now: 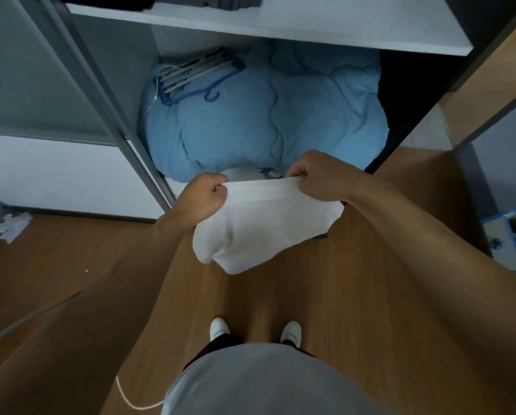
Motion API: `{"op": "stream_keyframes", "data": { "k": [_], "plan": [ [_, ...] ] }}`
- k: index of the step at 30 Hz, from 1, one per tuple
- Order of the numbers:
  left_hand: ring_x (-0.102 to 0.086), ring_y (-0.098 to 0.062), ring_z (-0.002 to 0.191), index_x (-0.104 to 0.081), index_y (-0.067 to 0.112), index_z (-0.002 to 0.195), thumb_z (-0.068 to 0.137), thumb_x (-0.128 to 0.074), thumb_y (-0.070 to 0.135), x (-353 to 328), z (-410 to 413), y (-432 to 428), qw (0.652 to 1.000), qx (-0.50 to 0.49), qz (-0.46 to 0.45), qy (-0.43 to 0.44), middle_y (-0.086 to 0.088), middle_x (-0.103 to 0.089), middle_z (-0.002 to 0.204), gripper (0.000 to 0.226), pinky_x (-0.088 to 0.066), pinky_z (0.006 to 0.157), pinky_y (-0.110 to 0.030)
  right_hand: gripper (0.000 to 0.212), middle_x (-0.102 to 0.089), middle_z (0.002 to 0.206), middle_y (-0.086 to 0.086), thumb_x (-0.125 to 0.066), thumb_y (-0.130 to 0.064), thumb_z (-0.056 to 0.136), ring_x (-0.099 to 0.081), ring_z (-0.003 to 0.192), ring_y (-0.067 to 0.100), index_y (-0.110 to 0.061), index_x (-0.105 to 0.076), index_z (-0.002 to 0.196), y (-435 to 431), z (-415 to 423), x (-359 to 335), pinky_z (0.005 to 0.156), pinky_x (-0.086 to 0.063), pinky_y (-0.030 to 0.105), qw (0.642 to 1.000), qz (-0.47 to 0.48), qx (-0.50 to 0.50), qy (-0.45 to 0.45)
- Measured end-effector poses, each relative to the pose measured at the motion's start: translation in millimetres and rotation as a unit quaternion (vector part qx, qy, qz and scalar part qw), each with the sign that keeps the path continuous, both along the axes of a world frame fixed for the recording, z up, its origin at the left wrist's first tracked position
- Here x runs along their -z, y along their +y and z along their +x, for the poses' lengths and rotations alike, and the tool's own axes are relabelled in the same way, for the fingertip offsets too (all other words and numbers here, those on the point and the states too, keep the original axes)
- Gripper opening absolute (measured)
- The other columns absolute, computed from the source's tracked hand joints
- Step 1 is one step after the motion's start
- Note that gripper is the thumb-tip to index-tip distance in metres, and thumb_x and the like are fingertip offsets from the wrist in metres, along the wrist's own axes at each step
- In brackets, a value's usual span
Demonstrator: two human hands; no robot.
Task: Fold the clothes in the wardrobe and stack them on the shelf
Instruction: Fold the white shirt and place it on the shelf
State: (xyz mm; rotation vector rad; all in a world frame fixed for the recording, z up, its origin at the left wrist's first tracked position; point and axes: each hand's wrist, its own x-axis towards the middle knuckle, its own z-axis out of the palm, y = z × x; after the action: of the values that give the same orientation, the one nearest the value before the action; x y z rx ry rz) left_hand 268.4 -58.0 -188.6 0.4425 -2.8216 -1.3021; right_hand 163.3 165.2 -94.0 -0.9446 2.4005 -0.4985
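Observation:
A white garment (259,226) hangs in the air in front of the open wardrobe. My left hand (204,196) is shut on its upper left edge and my right hand (316,175) is shut on its upper right edge. The cloth is stretched between the two fists and sags below them over the wooden floor. The white shelf (250,25) runs across the top of the view, with dark folded clothes (208,1) lying on it at the upper edge.
A blue duvet (250,121) fills the wardrobe bottom, with blue and white hangers (190,76) lying on it. The sliding door frame (106,109) stands at left. A crumpled white cloth (14,226) lies on the floor at left, a blue box (511,235) at right.

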Motion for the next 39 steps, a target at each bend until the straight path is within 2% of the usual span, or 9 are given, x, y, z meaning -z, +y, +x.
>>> {"op": "stream_keyframes", "data": {
  "k": [5,10,13,19,23,27,32,35,39],
  "plan": [
    [-0.046,-0.013,0.058,-0.056,0.009,0.065,0.093,-0.047,0.013,-3.4,5.5,1.7,0.986,-0.063,0.156,0.018,-0.006,-0.049,0.064,0.029,-0.032,0.057,-0.028,0.027,-0.063,0.083,0.031,-0.039,0.012,0.079,-0.051,0.068,0.023,0.012,-0.066,0.083,-4.0,16.7,7.2,0.063,-0.037,0.029,0.990,-0.105,0.077,-0.046],
    [-0.068,-0.013,0.088,-0.063,0.042,0.106,0.076,-0.065,0.071,-8.5,10.9,-6.8,0.979,0.040,0.189,-0.063,0.001,-0.071,0.098,0.041,-0.052,0.079,-0.028,0.034,-0.048,0.059,-0.008,-0.065,-0.021,0.090,-0.045,0.053,0.005,-0.022,-0.057,0.056,-3.9,15.1,4.0,0.054,-0.030,0.023,0.978,-0.124,0.126,-0.111],
    [-0.067,-0.010,0.089,-0.062,0.039,0.114,0.070,-0.081,0.059,-5.0,7.4,-9.6,0.978,0.141,0.062,-0.140,0.007,-0.069,0.101,0.052,-0.054,0.077,-0.023,0.035,-0.057,0.083,-0.013,-0.074,-0.051,0.083,-0.056,0.075,0.007,-0.020,-0.062,0.092,-5.4,18.9,12.7,0.057,-0.036,0.019,0.995,0.062,0.030,-0.073],
    [-0.064,-0.021,0.094,-0.071,0.013,0.106,0.085,-0.072,0.015,27.8,9.6,-9.7,0.963,0.110,-0.098,-0.224,-0.007,-0.070,0.107,0.021,-0.051,0.080,-0.031,0.039,-0.069,0.084,0.017,-0.071,-0.039,0.089,-0.057,0.071,0.015,-0.001,-0.072,0.098,0.8,26.8,22.8,0.063,-0.040,0.029,0.995,0.050,-0.028,-0.082],
    [-0.066,-0.031,0.095,-0.073,0.010,0.089,0.090,-0.064,0.011,31.4,10.0,-11.5,0.977,0.035,-0.111,-0.177,-0.015,-0.072,0.102,0.009,-0.054,0.084,-0.039,0.030,-0.065,0.089,-0.014,-0.072,-0.037,0.089,-0.059,0.084,0.005,-0.019,-0.071,0.113,12.2,23.5,20.4,0.072,-0.046,0.019,0.990,0.076,-0.031,-0.115],
    [-0.065,-0.027,0.087,-0.070,0.018,0.072,0.089,-0.059,0.011,18.0,-0.7,-0.2,0.991,0.013,-0.066,-0.120,-0.009,-0.068,0.083,0.021,-0.049,0.076,-0.035,0.014,-0.067,0.096,-0.002,-0.067,-0.012,0.089,-0.060,0.089,0.012,-0.025,-0.069,0.095,18.4,17.7,22.2,0.075,-0.046,0.026,0.992,0.070,-0.033,-0.104],
    [-0.059,-0.025,0.077,-0.056,0.025,0.058,0.087,-0.056,0.011,1.8,-16.4,17.0,0.995,-0.001,-0.046,-0.091,0.002,-0.057,0.066,0.032,-0.040,0.067,-0.030,0.036,-0.069,0.093,-0.009,-0.053,-0.005,0.087,-0.060,0.093,0.008,-0.036,-0.069,0.081,17.7,26.6,30.1,0.077,-0.044,0.019,0.978,-0.050,0.094,-0.182],
    [-0.059,-0.026,0.076,-0.058,0.021,0.060,0.085,-0.056,0.016,0.5,-19.8,16.9,0.993,-0.033,-0.056,-0.093,0.002,-0.058,0.066,0.025,-0.040,0.064,-0.029,0.014,-0.071,0.102,-0.012,-0.060,-0.036,0.092,-0.062,0.097,0.004,-0.035,-0.074,0.089,20.4,28.9,33.2,0.080,-0.042,0.017,0.965,-0.070,0.118,-0.221],
    [-0.053,-0.025,0.068,-0.049,0.022,0.057,0.084,-0.056,0.019,2.7,-17.8,17.1,0.993,-0.066,-0.064,-0.074,0.003,-0.049,0.058,0.028,-0.033,0.057,-0.028,0.065,-0.065,0.076,-0.004,-0.073,-0.076,0.064,-0.064,0.076,0.013,-0.013,-0.060,0.078,23.2,32.1,35.6,0.070,-0.045,0.034,0.979,0.019,0.083,-0.185]
  ]
}}
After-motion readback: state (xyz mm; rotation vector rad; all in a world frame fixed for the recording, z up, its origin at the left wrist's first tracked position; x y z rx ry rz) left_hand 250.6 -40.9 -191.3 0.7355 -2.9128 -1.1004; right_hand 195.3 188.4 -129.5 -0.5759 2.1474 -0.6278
